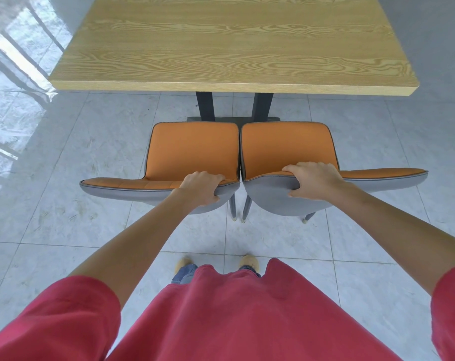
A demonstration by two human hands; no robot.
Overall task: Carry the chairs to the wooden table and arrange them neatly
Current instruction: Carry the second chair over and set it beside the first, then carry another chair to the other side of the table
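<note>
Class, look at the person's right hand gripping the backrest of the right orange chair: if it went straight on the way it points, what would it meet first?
Probably the right hand would first meet the near edge of the light wooden table, passing above the right orange chair's seat; depth is unclear.

We have one head-worn wide-angle view, facing forward and steeply down. The wooden table [231,45] fills the upper frame; the wearer's red shirt [221,321] crowds the lower edge, very near the lens.
</note>
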